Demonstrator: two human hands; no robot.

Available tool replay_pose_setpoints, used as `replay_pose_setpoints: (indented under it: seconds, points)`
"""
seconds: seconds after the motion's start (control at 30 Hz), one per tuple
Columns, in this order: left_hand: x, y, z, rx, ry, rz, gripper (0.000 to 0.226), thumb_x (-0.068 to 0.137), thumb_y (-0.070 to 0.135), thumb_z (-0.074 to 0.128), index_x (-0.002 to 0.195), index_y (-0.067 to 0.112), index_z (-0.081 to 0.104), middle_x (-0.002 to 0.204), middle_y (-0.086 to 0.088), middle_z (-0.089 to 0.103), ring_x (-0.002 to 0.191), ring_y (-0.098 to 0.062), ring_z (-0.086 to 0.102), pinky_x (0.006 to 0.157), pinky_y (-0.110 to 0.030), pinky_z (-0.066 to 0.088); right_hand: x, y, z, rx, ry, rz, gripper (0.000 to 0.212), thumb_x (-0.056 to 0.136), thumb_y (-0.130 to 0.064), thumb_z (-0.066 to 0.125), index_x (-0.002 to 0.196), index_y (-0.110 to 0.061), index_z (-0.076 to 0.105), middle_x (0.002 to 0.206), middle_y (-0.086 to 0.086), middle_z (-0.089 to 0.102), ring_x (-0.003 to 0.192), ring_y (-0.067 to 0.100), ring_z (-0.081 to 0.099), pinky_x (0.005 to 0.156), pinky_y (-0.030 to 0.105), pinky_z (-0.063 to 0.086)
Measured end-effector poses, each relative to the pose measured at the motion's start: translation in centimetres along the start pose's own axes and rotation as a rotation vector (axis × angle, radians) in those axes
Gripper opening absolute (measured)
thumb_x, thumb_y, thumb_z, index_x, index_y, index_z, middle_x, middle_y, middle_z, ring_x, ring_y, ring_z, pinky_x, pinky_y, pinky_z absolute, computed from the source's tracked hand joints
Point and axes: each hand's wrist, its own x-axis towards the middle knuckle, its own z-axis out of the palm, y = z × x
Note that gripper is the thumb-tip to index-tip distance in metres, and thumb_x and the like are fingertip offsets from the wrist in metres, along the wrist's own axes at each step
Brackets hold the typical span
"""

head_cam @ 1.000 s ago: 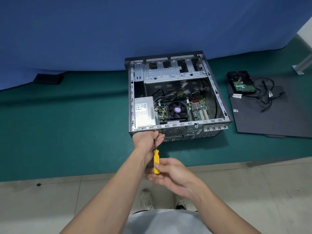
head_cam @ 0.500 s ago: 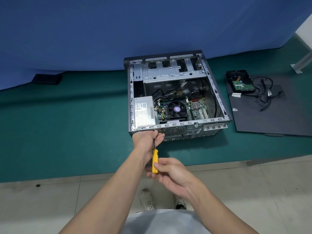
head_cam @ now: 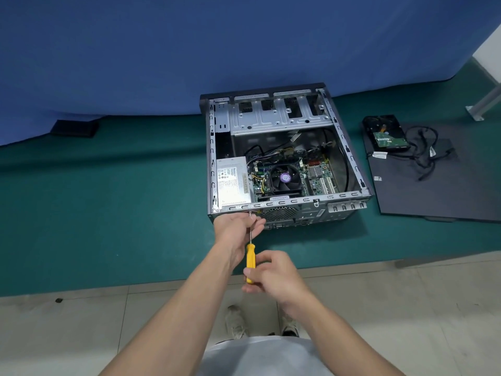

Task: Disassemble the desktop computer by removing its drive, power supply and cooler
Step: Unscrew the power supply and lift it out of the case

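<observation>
At the near edge of the computer case (head_cam: pixel 292 201), the left hand (head_cam: pixel 235 229) pinches the shaft of a yellow-handled screwdriver (head_cam: pixel 251 246), its tip on a screw (head_cam: pixel 250 212) by the power supply (head_cam: pixel 233 183). The right hand (head_cam: pixel 275 275) curls round the handle (head_cam: pixel 250 260). The cooler (head_cam: pixel 284 178) sits right of the power supply. The drive (head_cam: pixel 386 134) lies right of the case, on a black panel (head_cam: pixel 439 191).

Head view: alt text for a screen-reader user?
The right hand grips a yellow screwdriver, the left hand pinches its shaft, tip at the near edge of the open computer case beside the power supply. A drive lies on a black panel.
</observation>
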Motion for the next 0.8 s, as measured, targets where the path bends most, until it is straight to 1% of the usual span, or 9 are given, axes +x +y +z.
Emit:
replay_pose_setpoints:
  seconds: [0.07, 0.13, 0.23, 0.37, 0.43, 0.53, 0.6, 0.63, 0.8]
  points:
    - [0.0, -0.1, 0.2, 0.056, 0.034, 0.003, 0.008, 0.086, -0.014, 0.062, 0.092, -0.009, 0.060, 0.083, -0.023, 0.068, 0.069, -0.026, 0.071, 0.059, -0.026, 0.060, 0.2, 0.2, 0.8, -0.446, 0.257, -0.111, 0.016, 0.077, -0.017, 0.073, 0.075, -0.017, 0.057, 0.068, 0.002, 0.068, 0.062, 0.016, 0.068, 0.058, 0.030, 0.052]
    - [0.0, -0.1, 0.4, 0.079, 0.055, 0.003, 0.010, 0.086, -0.013, 0.062, 0.095, -0.008, 0.059, 0.082, -0.021, 0.068, 0.067, -0.024, 0.071, 0.056, -0.024, 0.059, 0.2, 0.1, 1.2, -0.595, 0.318, -0.198, 0.018, 0.073, -0.023, 0.073, 0.072, -0.020, 0.054, 0.065, -0.001, 0.067, 0.065, 0.015, 0.066, 0.059, 0.032, 0.052]
    - [-0.1, 0.2, 0.6, 0.040, 0.048, -0.020, 0.008, 0.089, -0.013, 0.059, 0.097, -0.011, 0.059, 0.084, -0.024, 0.067, 0.070, -0.026, 0.071, 0.054, -0.023, 0.058, 0.1, -0.4, 0.4, -0.300, 0.131, -0.119, 0.015, 0.081, -0.015, 0.072, 0.084, -0.014, 0.057, 0.073, 0.003, 0.068, 0.057, 0.013, 0.067, 0.053, 0.024, 0.053]
    - [-0.2, 0.4, 0.7, -0.038, 0.019, -0.049, 0.006, 0.090, -0.015, 0.055, 0.087, -0.010, 0.057, 0.083, -0.028, 0.065, 0.067, -0.029, 0.070, 0.051, -0.024, 0.057, -0.5, -1.1, -1.3, 0.337, -0.322, 0.113, 0.021, 0.096, 0.000, 0.050, 0.114, 0.010, 0.055, 0.099, 0.025, 0.064, 0.088, 0.034, 0.065, 0.071, 0.035, 0.058]
    - [-0.2, 0.4, 0.7, -0.068, 0.013, -0.062, 0.007, 0.090, -0.015, 0.054, 0.085, -0.011, 0.057, 0.082, -0.028, 0.065, 0.065, -0.030, 0.070, 0.053, -0.025, 0.058, -0.5, -1.3, -1.4, 0.355, -0.299, 0.080, 0.017, 0.094, 0.006, 0.049, 0.108, 0.013, 0.056, 0.095, 0.027, 0.062, 0.081, 0.034, 0.066, 0.068, 0.031, 0.058]
    - [-0.2, 0.3, 0.7, 0.003, 0.041, -0.045, 0.004, 0.089, -0.012, 0.059, 0.085, -0.012, 0.060, 0.082, -0.026, 0.067, 0.066, -0.028, 0.070, 0.053, -0.026, 0.059, -0.6, -1.4, -0.3, -0.274, 0.069, -0.066, 0.008, 0.088, -0.006, 0.062, 0.082, -0.010, 0.059, 0.078, 0.007, 0.066, 0.059, 0.017, 0.069, 0.053, 0.018, 0.050]
    - [0.0, 0.2, 0.8, 0.077, 0.094, 0.000, 0.004, 0.088, -0.010, 0.062, 0.084, -0.012, 0.063, 0.083, -0.024, 0.068, 0.068, -0.027, 0.071, 0.055, -0.025, 0.059, -0.4, -1.0, 0.2, -0.613, 0.250, -0.161, 0.013, 0.082, -0.017, 0.067, 0.075, -0.019, 0.056, 0.066, -0.003, 0.066, 0.062, 0.014, 0.068, 0.060, 0.025, 0.052]
    - [0.0, 0.1, 0.9, 0.092, 0.113, 0.016, 0.004, 0.088, -0.010, 0.063, 0.083, -0.011, 0.063, 0.083, -0.024, 0.069, 0.069, -0.027, 0.072, 0.056, -0.024, 0.059, -0.2, -0.9, 0.1, -0.622, 0.264, -0.175, 0.013, 0.080, -0.017, 0.069, 0.076, -0.020, 0.057, 0.066, -0.003, 0.066, 0.065, 0.016, 0.068, 0.064, 0.029, 0.054]
    - [-0.1, 0.1, 1.0, 0.000, 0.080, -0.002, 0.003, 0.090, -0.012, 0.058, 0.089, -0.013, 0.061, 0.084, -0.027, 0.067, 0.070, -0.029, 0.071, 0.055, -0.023, 0.058, -0.4, -1.9, -2.1, 0.329, -0.253, 0.131, 0.006, 0.093, 0.001, 0.054, 0.099, 0.001, 0.057, 0.093, 0.022, 0.063, 0.074, 0.027, 0.068, 0.069, 0.035, 0.058]
